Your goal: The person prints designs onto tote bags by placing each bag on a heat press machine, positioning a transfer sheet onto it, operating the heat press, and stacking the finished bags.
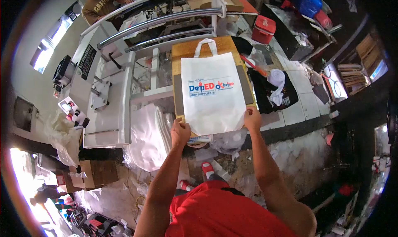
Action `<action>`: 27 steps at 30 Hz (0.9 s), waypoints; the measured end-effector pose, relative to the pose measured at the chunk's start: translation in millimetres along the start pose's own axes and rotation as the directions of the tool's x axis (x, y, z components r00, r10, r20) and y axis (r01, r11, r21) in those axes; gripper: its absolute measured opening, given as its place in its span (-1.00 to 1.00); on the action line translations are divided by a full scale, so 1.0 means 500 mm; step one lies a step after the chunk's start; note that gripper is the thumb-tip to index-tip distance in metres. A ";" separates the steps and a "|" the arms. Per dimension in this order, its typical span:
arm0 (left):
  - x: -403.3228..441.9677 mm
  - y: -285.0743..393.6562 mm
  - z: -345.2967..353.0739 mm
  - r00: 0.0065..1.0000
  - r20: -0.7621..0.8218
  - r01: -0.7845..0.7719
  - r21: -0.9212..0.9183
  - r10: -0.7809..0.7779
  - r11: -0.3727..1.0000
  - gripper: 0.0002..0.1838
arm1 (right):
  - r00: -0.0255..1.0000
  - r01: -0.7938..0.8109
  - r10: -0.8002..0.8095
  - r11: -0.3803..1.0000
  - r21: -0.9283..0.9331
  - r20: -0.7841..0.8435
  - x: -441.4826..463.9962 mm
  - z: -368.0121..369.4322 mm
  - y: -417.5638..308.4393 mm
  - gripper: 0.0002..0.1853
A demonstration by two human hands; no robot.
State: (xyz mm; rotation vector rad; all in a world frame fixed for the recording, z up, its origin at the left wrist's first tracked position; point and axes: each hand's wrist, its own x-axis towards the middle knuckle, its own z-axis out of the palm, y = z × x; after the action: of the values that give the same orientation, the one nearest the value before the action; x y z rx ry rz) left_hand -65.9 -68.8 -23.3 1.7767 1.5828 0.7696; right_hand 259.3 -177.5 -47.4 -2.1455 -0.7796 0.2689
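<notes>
A white tote bag with blue and red "DepED" print lies flat over a wooden board, its handle loop pointing away from me. My left hand pinches the bag's lower left corner. At the lower right corner, my right hand holds the bag's edge between closed fingers. Grey strips of the board show on both sides of the bag.
A white machine with control buttons stands at the left, beside metal rollers. White bags hang below it. On the right are a white roll on black cloth and a red cooler. Another person is at the upper left.
</notes>
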 end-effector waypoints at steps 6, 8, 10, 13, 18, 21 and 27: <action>-0.007 0.027 -0.001 0.995 0.038 0.088 0.080 -0.092 0.993 -0.69 | 0.996 -0.036 0.049 0.985 0.167 -0.072 -0.002 -0.002 -0.015 -0.81; -0.008 0.020 0.008 0.998 0.021 0.066 0.069 -0.067 0.995 -0.71 | 0.996 -0.043 0.053 0.988 0.146 -0.066 -0.002 -0.007 -0.017 -0.81; -0.008 0.014 0.015 0.999 -0.028 0.042 0.102 -0.039 0.994 -0.72 | 0.997 -0.049 0.057 0.992 0.119 -0.061 -0.001 -0.008 -0.013 -0.81; -0.008 0.011 0.009 0.998 0.019 0.065 0.024 -0.065 0.998 -0.72 | 0.996 -0.046 0.055 0.993 0.113 -0.070 0.005 -0.001 0.003 -0.81; -0.012 0.019 -0.002 0.999 0.027 0.048 -0.024 -0.047 0.999 -0.73 | 0.996 -0.010 0.024 0.988 0.151 -0.090 0.001 -0.003 -0.001 -0.82; -0.016 0.026 -0.019 0.997 0.045 0.069 -0.081 -0.065 0.994 -0.72 | 0.996 0.007 0.003 0.993 0.117 -0.087 0.002 -0.008 -0.003 -0.82; -0.106 -0.127 -0.101 0.994 0.090 0.081 -0.211 -0.063 0.974 -0.67 | 0.931 0.267 -0.225 0.957 0.115 -0.288 -0.110 -0.008 -0.035 -0.73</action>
State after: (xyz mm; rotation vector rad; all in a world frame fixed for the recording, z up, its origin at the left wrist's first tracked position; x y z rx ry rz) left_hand -150.4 -112.9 -41.6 1.5678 1.4439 0.7895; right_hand 210.4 -205.5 -35.3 -1.8665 -0.8278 -0.0965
